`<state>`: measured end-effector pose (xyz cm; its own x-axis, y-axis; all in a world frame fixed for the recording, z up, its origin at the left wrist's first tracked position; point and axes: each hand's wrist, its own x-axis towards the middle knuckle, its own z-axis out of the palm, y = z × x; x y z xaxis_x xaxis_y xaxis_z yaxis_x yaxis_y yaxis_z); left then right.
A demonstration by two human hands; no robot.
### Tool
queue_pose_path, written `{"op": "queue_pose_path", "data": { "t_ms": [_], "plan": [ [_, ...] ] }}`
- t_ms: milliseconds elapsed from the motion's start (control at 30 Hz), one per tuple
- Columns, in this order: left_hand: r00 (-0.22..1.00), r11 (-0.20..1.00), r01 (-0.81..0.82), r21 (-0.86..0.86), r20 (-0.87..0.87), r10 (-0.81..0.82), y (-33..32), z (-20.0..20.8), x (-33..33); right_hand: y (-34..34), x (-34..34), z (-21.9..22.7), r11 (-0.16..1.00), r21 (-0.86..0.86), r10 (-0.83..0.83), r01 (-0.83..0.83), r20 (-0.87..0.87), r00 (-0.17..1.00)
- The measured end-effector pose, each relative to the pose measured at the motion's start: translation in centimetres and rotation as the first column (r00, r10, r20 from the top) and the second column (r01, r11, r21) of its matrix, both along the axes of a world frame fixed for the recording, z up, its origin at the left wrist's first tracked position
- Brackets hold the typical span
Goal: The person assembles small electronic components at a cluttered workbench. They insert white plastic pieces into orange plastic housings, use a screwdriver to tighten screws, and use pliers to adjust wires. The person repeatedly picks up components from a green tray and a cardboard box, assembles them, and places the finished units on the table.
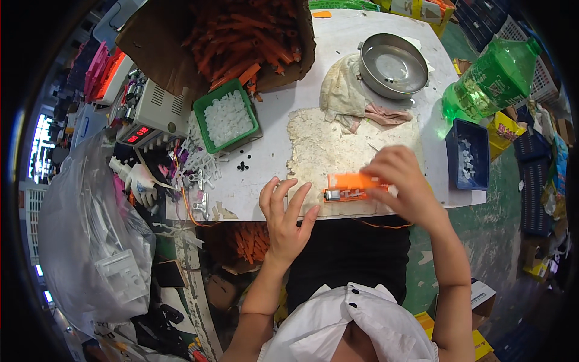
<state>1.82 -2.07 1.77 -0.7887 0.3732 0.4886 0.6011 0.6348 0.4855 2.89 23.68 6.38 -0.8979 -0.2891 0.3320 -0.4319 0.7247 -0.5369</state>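
Observation:
An orange plastic housing [350,181] with a small grey motor at its left end lies on a worn beige mat [329,148] near the table's front edge. My right hand [401,184] grips the housing's right end, fingers curled over it. My left hand [286,217] rests flat on the table edge just left of the housing, fingers spread, holding nothing.
A green tray of white parts [228,117] and a cardboard box of orange parts [241,33] stand at the back left. A metal bowl [393,65], a rag [347,90], a green bottle [491,78] and a blue bin [467,154] are right. A power supply [151,114] sits left.

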Motion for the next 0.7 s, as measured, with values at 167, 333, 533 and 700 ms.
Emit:
{"op": "queue_pose_path", "data": {
  "t_ms": [167,333,533,700],
  "plan": [
    [0.996,0.998,0.028,0.057,0.084,-0.033,0.0,0.1,-0.7,-0.1,1.9,-0.2,0.995,0.028,-0.095,0.097,-0.054,0.994],
    [0.996,0.998,0.024,0.061,0.084,-0.029,-0.4,-0.1,-0.9,3.4,1.5,-0.3,0.888,-0.048,-0.46,0.457,-0.106,0.882],
    [0.996,0.998,0.043,0.046,0.076,-0.047,0.3,0.0,-0.6,6.4,-2.3,-3.6,0.855,0.231,-0.411,0.464,-0.242,0.879],
    [0.996,0.999,0.014,0.034,0.083,-0.017,-0.6,0.0,-0.5,4.0,-0.3,-2.9,0.919,0.101,-0.368,0.381,-0.121,0.922]
  ]
}}
